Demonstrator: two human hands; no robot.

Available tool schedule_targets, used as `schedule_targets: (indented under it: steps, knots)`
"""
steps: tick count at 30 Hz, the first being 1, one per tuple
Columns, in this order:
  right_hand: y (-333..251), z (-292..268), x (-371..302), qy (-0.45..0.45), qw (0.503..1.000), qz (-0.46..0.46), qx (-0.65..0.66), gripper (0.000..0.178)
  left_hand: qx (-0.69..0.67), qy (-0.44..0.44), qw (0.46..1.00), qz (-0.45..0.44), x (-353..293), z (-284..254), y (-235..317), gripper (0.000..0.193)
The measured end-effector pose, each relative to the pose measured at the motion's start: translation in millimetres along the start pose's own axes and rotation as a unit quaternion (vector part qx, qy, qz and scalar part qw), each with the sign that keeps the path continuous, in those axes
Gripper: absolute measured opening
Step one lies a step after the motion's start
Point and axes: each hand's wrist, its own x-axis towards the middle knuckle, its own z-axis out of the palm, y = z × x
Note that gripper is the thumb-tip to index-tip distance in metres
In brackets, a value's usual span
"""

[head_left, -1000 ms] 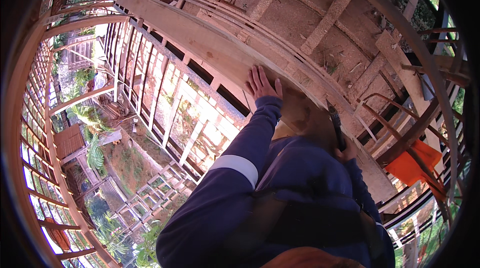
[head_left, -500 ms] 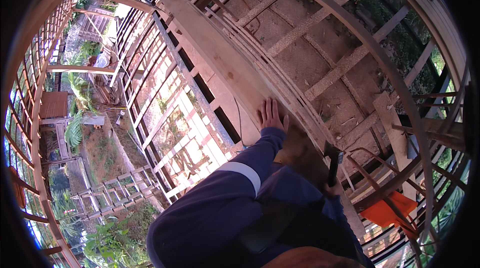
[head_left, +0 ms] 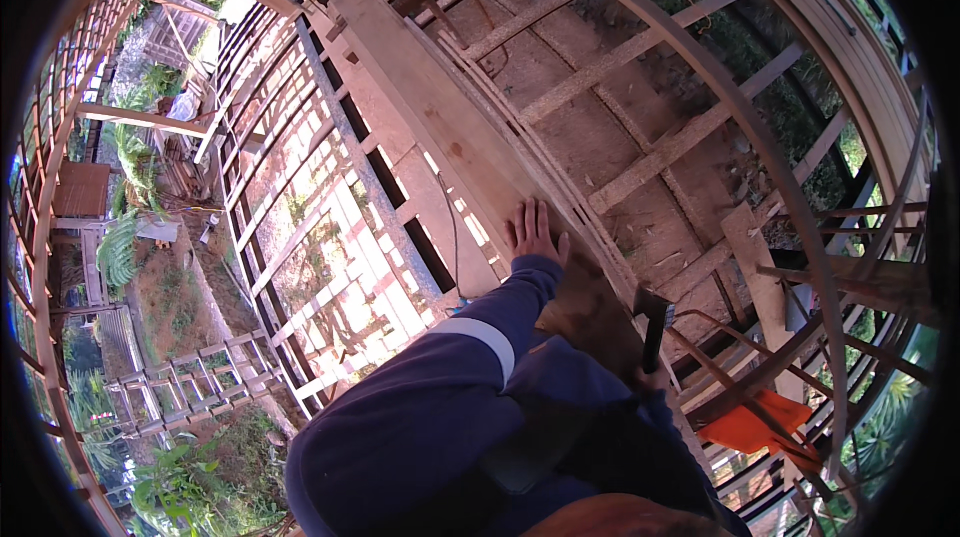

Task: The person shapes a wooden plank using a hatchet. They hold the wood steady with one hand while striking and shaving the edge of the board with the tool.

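Observation:
My left hand (head_left: 538, 235) lies flat on a long, thick wooden plank (head_left: 440, 117), its fingers spread toward the far end. In my right hand (head_left: 655, 377), beside the plank's near right edge, I grip a short black-handled tool (head_left: 654, 319) upright. Its head is dark, broad and metallic; whether it is a hatchet or a hammer I cannot tell. The plank runs from my body toward the far left, and its near part is in shadow. A thin dark cord (head_left: 456, 247) hangs just left of the plank.
Open wooden framing (head_left: 640, 177) with gaps spans the right side above a dirt floor. A curved beam (head_left: 745, 97) arches across it. An orange cloth (head_left: 765, 422) hangs at the lower right. Left are slatted rails, sunlit paving (head_left: 340, 267) far below and a ladder-like frame (head_left: 200, 387).
The view has shifted slightly, so the surroundings appear a little farther left. My left hand stays flat on the plank, and my right hand keeps its hold on the tool.

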Motion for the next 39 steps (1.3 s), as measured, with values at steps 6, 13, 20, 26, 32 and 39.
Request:
schedule_targets:
  steps: [6,13,20,26,32,39]
  knots:
    - [-1,-1,-1,0.019,1.000,0.004,-0.005,0.055,-0.003,0.009,1.000,0.010,-1,-4,0,0.079]
    - [-25,-9,-11,0.023,0.999,0.025,-0.014,0.063,-0.016,0.003,1.000,0.009,0,-1,-3,0.078]
    - [-38,-7,-19,0.045,0.998,0.037,-0.006,0.048,-0.013,0.017,1.000,0.022,3,8,-3,0.081]
    - [-60,-16,-29,0.070,0.997,-0.010,0.030,0.046,-0.010,0.026,0.998,0.052,1,21,-5,0.079]
    - [-70,-24,-30,0.023,0.999,0.027,0.029,0.044,0.041,0.033,0.997,0.051,0,28,-7,0.079]
    - [-68,-24,-29,0.023,0.999,0.022,0.034,0.043,0.065,0.013,0.996,0.059,-1,25,-2,0.074]
